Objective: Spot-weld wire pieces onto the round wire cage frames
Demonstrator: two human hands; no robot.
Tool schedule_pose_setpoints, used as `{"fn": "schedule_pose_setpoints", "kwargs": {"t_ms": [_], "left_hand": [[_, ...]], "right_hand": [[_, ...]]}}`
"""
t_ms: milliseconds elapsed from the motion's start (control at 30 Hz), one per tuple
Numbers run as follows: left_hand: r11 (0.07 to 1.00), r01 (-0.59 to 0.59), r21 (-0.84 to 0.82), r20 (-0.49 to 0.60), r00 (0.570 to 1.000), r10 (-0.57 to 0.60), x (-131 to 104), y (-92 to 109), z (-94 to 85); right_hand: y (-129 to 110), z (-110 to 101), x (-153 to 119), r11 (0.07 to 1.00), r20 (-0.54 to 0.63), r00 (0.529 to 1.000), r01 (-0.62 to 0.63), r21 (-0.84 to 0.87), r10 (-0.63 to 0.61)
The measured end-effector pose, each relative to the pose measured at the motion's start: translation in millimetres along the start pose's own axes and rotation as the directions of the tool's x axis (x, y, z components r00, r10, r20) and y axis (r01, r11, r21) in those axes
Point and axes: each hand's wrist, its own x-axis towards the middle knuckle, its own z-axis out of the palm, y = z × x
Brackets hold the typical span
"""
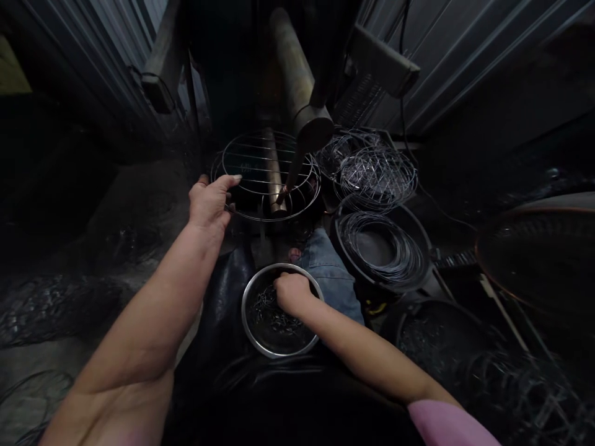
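Note:
My left hand (211, 201) is closed on the left rim of a round wire rack (251, 217), its thumb lying over the top. Parallel wires cross the rack, which is held level around the lower rod of a machine. A copper-coloured electrode tip (281, 195) comes down near the rack's middle. My right hand (294, 292) reaches into a metal bowl (248, 322) on my lap, fingers down among small bent wire pieces (283, 322). The fingertips are hidden, so whether they pinch a piece does not show.
Finished-looking wire racks (376, 176) are piled right of the machine. Before them, a dark basin (421, 272) holds coiled wire rings (390, 248). The machine's thick upper cylinder (295, 68) overhangs the rack. More dark wirework (515, 390) lies at lower right.

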Motion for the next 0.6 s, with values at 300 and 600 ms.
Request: {"fn": "schedule_pose_setpoints", "kwargs": {"t_ms": [300,600], "left_hand": [[0.993,0.107,-0.042,0.055,0.993,-0.104,13,5,0.7],[0.984,0.178,-0.002,0.081,0.981,-0.177,21,10,0.9]], "right_hand": [[36,-32,-29,0.988,-0.053,0.998,0.029,0.155,-0.021],[100,-26,-97,0.915,-0.110,0.914,-0.372,0.154,0.390]]}}
